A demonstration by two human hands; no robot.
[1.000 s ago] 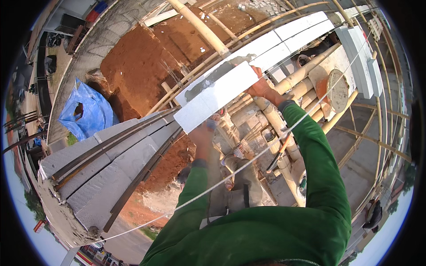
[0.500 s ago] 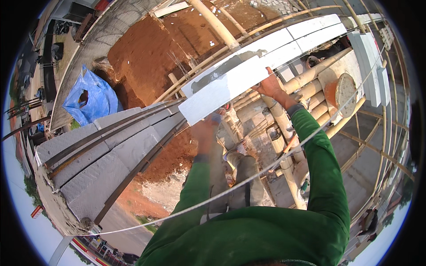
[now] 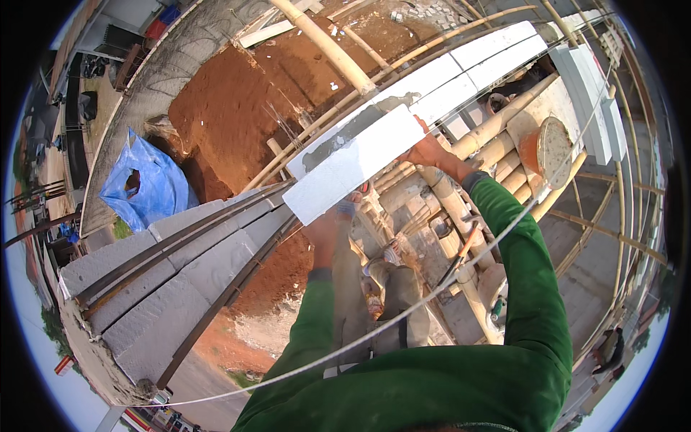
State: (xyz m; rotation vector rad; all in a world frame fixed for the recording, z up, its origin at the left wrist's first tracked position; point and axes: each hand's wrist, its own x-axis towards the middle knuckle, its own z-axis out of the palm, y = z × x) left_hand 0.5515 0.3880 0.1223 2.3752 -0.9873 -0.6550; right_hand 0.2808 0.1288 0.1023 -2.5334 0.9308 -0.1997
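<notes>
A long white block lies across my hands at the top of a block wall, its near face unmarked and grey mortar spread along the strip behind it. My right hand grips the block's right end, fingers at its near edge. My left hand is at the lower edge of the block's left end, blurred and partly hidden by it. A taut white cord crosses in front of my body, over my forearms. Grey blocks with dark metal bars run away to the lower left.
Bamboo poles form scaffolding below, with an orange mortar bucket on it and stacked white blocks at the right. More white blocks continue along the wall. A blue tarp lies left beside red soil.
The block and my hands show only slight shifts. My right hand's fingers have moved a little along the block's right end. The whole view has drifted slightly.
</notes>
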